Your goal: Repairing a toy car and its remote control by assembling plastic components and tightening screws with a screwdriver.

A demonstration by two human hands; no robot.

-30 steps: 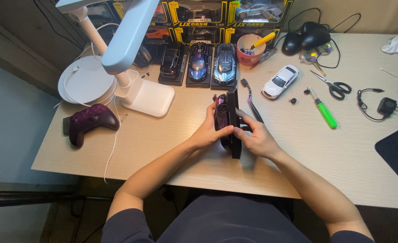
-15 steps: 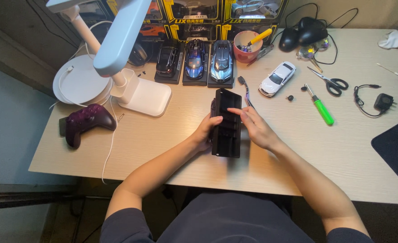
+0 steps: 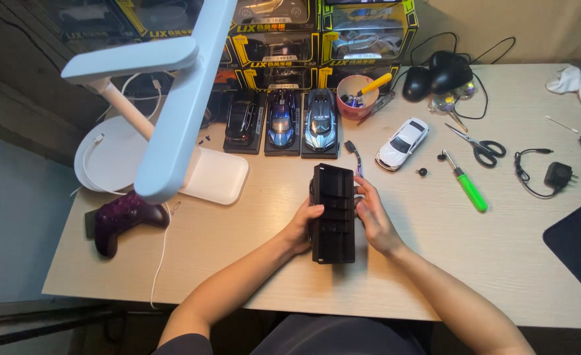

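Head view: a long black tray (image 3: pixel 333 213) lies on the desk (image 3: pixel 435 256), just below three model cars (image 3: pixel 282 121). Left hand (image 3: pixel 301 227) and right hand (image 3: pixel 373 217) clasp its sides, fingers closed on it; an even, two-sided grip seems wise.

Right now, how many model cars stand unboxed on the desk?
4: a black car, a blue car and a silver-blue car in a row on bases, and a white car to their right. Others stay boxed behind.
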